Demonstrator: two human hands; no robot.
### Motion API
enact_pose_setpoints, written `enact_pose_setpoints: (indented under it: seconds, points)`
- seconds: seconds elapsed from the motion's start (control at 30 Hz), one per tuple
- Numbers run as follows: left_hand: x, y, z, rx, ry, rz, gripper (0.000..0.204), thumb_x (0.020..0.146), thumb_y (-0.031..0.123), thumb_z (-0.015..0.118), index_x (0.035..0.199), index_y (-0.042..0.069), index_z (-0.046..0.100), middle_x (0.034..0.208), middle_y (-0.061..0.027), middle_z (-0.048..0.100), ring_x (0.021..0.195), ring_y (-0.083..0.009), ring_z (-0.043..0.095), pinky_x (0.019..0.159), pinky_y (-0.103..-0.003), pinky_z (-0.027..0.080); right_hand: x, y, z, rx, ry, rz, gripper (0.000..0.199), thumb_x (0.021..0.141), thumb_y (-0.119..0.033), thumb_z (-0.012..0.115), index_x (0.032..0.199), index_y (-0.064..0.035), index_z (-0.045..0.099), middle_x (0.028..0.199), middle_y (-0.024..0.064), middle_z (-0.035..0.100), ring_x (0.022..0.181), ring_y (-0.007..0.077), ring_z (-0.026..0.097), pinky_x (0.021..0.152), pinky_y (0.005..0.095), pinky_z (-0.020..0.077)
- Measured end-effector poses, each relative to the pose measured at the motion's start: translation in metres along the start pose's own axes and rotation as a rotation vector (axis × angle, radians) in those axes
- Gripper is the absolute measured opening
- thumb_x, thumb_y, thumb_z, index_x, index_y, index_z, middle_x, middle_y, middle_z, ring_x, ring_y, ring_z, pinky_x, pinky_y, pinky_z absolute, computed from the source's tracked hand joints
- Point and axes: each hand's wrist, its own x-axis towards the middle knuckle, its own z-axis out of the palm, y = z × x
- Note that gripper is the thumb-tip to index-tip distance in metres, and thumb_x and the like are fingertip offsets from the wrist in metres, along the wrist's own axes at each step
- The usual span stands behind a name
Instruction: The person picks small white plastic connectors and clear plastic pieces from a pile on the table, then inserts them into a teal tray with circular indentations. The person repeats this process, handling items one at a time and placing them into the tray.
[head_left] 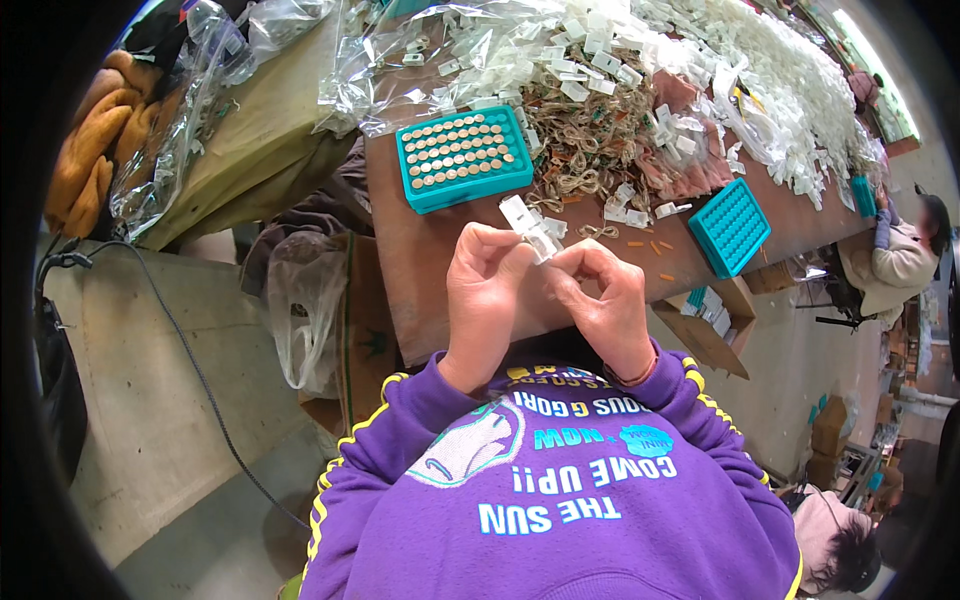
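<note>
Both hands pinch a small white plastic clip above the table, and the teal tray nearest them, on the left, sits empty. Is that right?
Not quite. In the head view the left teal tray is filled with rows of small round metal pieces, not empty. The rest holds: left hand and right hand pinch the white plastic clip above the table.

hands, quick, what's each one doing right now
Left hand: closed, fingers pinching the small white translucent plastic clip.
Right hand: closed, fingertips pinched on the same clip's lower end.
</note>
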Motion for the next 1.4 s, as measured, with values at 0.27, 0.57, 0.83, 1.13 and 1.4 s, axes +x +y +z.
enact_pose_setpoints:
  seconds: [0.27,0.57,0.83,1.13,1.4]
  points:
    - [0.003,0.002,-0.003,-0.415,-0.084,-0.225,0.016,0.101,0.021,0.053,0.105,0.006,0.053,0.107,-0.0097,0.065,0.102,-0.0174,0.060,0.095,-0.035,0.045,0.005,0.008,0.016,-0.125,0.054,-0.178,0.009,0.081,-0.001,0.070,0.088,-0.0011,0.065,0.080,0.0102,0.068,0.070,0.0155,0.067,0.064,0.0278,0.0508]
    - [0.022,0.004,-0.013,-0.490,0.141,-0.090,0.010,0.101,0.015,0.052,0.107,0.006,0.052,0.095,-0.0032,0.061,0.082,-0.0095,0.057,0.072,-0.024,0.048,0.083,0.016,0.001,-0.327,0.064,-0.371,0.017,0.084,-0.003,0.065,0.101,-0.0042,0.070,0.088,0.0130,0.067,0.073,0.0276,0.067,0.066,0.0318,0.0530]
    - [0.032,0.000,-0.015,-0.383,0.134,-0.145,0.004,0.101,0.012,0.052,0.103,0.011,0.049,0.082,0.0037,0.052,0.055,-0.0005,0.036,0.044,-0.017,0.028,0.145,0.045,0.032,-0.758,0.017,-0.586,0.009,0.081,-0.006,0.055,0.088,-0.0069,0.062,0.086,0.0120,0.059,0.084,0.0317,0.062,0.072,0.0411,0.0530]
    - [0.033,-0.016,-0.027,-0.530,0.046,-0.116,0.005,0.101,0.010,0.051,0.106,0.008,0.050,0.091,-0.0050,0.057,0.066,-0.0105,0.047,0.058,-0.021,0.040,0.155,0.043,0.033,-0.671,-0.077,-0.451,0.009,0.083,-0.013,0.066,0.087,-0.0052,0.066,0.089,0.0124,0.062,0.087,0.0329,0.063,0.076,0.0415,0.0517]
    - [0.030,-0.017,-0.029,-0.517,0.025,-0.153,0.010,0.102,0.015,0.051,0.109,0.008,0.050,0.100,-0.0090,0.061,0.085,-0.0161,0.060,0.071,-0.024,0.048,0.173,0.032,0.033,-0.484,-0.060,-0.512,0.008,0.082,-0.005,0.060,0.088,-0.0034,0.065,0.088,0.0156,0.063,0.081,0.0361,0.064,0.072,0.0437,0.0523]
